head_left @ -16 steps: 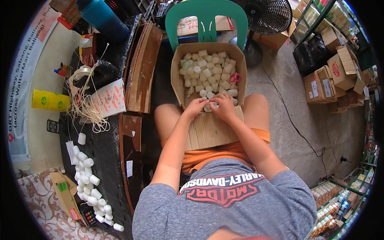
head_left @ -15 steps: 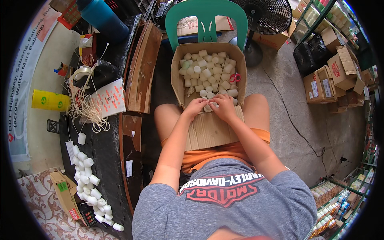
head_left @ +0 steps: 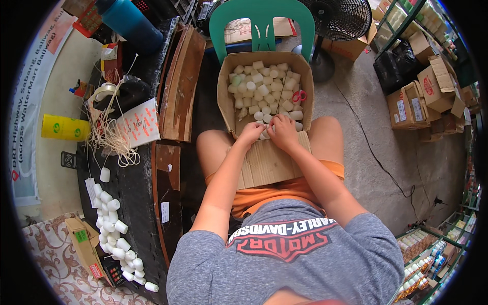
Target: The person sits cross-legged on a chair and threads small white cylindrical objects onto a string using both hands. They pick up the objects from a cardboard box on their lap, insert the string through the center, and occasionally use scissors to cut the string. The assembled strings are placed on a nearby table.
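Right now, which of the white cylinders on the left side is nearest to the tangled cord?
The single white cylinder just below the tangled cord; a gap separates it from the cluster lower down.

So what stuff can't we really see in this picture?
Head view: anything small between the left hand and right hand, hidden by the hands themselves.
Head view: the bottom of the cardboard box, mostly covered by white pieces.
Head view: the top of the fan, cut off by the upper edge.
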`<control>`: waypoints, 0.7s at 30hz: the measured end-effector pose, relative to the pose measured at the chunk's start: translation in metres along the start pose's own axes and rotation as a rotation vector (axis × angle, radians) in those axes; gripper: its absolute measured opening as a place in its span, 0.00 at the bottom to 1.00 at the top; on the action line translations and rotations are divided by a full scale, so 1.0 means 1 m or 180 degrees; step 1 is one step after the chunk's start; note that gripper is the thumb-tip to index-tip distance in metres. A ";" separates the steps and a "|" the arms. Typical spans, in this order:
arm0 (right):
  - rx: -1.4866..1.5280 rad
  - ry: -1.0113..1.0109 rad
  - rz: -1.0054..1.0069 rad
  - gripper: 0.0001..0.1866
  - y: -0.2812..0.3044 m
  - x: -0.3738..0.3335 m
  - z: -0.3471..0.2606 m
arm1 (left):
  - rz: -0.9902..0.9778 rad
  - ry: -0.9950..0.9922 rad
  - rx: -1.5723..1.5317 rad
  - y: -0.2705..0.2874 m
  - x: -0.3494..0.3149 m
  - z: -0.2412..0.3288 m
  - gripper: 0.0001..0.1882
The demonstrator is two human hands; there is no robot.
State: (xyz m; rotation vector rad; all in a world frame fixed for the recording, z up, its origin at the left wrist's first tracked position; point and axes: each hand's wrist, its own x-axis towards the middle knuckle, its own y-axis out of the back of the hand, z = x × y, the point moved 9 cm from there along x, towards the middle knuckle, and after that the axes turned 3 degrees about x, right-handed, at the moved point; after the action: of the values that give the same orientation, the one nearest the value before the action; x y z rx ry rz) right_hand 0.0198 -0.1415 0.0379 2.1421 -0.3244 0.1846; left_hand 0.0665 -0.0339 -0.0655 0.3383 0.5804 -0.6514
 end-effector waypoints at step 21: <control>0.1266 -0.1130 -0.0287 0.11 -0.011 0.004 0.039 | 0.0960 -0.0568 0.1693 0.007 -0.030 0.044 0.13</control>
State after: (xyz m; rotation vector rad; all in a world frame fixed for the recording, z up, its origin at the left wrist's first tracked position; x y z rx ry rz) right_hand 0.0270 -0.1684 0.0083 2.5799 -0.4210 -0.2044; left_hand 0.0693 -0.0346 -0.0121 0.8393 0.1694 -0.5285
